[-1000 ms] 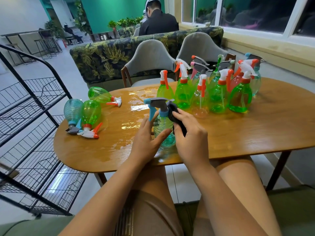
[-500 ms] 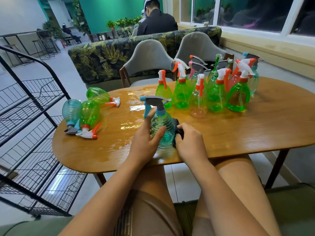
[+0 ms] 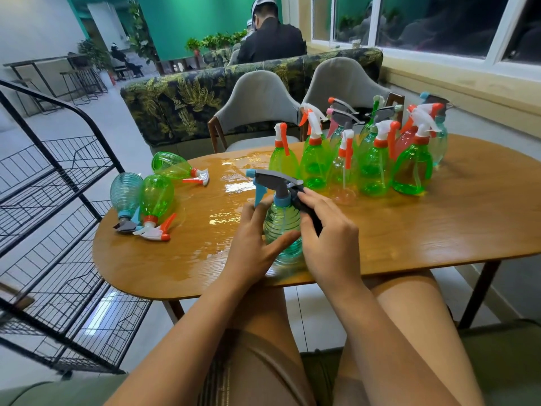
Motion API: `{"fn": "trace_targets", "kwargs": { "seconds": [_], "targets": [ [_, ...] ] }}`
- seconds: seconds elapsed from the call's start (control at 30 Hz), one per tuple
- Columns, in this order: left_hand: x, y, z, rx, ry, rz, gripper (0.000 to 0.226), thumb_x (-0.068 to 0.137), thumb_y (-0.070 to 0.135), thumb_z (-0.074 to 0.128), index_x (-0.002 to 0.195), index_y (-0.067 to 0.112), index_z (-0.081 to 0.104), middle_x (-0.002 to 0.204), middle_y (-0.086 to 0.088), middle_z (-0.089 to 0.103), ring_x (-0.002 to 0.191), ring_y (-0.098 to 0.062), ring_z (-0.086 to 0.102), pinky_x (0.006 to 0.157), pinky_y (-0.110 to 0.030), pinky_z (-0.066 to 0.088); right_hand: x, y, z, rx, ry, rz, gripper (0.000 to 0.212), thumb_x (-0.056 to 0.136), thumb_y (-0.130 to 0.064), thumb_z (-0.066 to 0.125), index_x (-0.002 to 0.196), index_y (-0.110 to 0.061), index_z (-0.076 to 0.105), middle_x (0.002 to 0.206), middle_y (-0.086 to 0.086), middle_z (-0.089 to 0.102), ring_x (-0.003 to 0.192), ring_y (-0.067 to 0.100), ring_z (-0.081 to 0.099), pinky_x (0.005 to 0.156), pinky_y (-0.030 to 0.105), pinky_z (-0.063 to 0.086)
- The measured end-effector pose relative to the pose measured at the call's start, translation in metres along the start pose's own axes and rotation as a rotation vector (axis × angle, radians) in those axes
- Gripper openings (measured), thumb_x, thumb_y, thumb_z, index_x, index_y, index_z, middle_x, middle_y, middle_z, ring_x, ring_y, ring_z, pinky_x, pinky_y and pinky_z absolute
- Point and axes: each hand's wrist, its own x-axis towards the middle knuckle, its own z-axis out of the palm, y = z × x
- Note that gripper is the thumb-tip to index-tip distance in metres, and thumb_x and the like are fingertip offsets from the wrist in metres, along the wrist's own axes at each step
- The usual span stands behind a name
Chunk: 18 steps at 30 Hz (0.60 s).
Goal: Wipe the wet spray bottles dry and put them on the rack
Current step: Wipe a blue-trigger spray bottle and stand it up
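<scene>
Your left hand (image 3: 251, 244) grips the teal spray bottle (image 3: 282, 225) low on its ribbed body, with the thumb laid across the front and the fingers curled round the far side. Your right hand (image 3: 330, 247) is curled on a dark cloth (image 3: 307, 209) and presses it against the bottle's right shoulder, just below the blue collar. The bottle stands upright on the wet wooden table (image 3: 439, 230), near the front edge. Three more bottles (image 3: 156, 197) lie on their sides at the table's left end, next to the black wire rack (image 3: 67, 171). A cluster of upright bottles (image 3: 371, 162) stands at the far side
</scene>
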Motion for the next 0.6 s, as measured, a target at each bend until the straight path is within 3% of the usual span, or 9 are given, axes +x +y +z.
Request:
{"fn": "trace_targets", "kwargs": {
  "seconds": [0.2,0.37,0.43,0.5,0.6],
  "targets": [
    [0.0,0.001,0.0,0.0,-0.006,0.0,0.082,0.087,0.074,0.066,0.156,0.04,0.041,0.133,0.014,0.046,0.124,0.003,0.05,0.093,-0.021,0.051,0.002,0.004,0.002,-0.009,-0.005,0.007,0.036,0.099,-0.001,0.066,0.133,-0.012,0.071,0.133,-0.001,0.07,0.126,0.008,0.062,0.11,0.018,0.047],
    [-0.001,0.001,-0.001,-0.053,0.037,-0.022,0.07,0.092,0.059,0.075,0.152,0.054,0.039,0.132,0.028,0.057,0.124,0.003,0.058,0.095,-0.026,0.055,-0.001,0.017,0.005,-0.053,-0.065,0.151,0.031,0.095,0.0,0.068,0.121,-0.016,0.073,0.118,-0.002,0.073,0.107,0.011,0.065,0.09,0.002,0.041],
    [-0.002,0.005,-0.002,-0.076,0.036,-0.039,0.07,0.093,0.055,0.075,0.15,0.058,0.035,0.126,0.034,0.06,0.117,0.008,0.062,0.094,-0.017,0.054,-0.003,0.027,0.006,-0.089,-0.125,0.227,0.026,0.094,-0.001,0.069,0.114,-0.017,0.072,0.11,-0.002,0.073,0.099,0.014,0.065,0.082,0.012,0.047],
    [-0.003,0.005,-0.002,-0.079,0.038,-0.048,0.072,0.092,0.056,0.073,0.154,0.049,0.037,0.122,0.032,0.062,0.112,0.012,0.064,0.091,-0.01,0.051,-0.004,0.034,0.009,-0.144,-0.209,0.298,0.021,0.092,-0.002,0.068,0.105,-0.019,0.069,0.102,-0.001,0.072,0.093,0.019,0.065,0.08,0.033,0.055],
    [-0.004,0.001,-0.001,-0.081,0.024,-0.067,0.071,0.096,0.052,0.074,0.156,0.041,0.038,0.123,0.026,0.065,0.113,0.009,0.066,0.093,-0.019,0.056,-0.006,0.037,0.012,-0.197,-0.272,0.346,0.019,0.091,-0.003,0.067,0.097,-0.02,0.064,0.095,-0.001,0.069,0.087,0.022,0.063,0.074,0.042,0.056]
  ]
}}
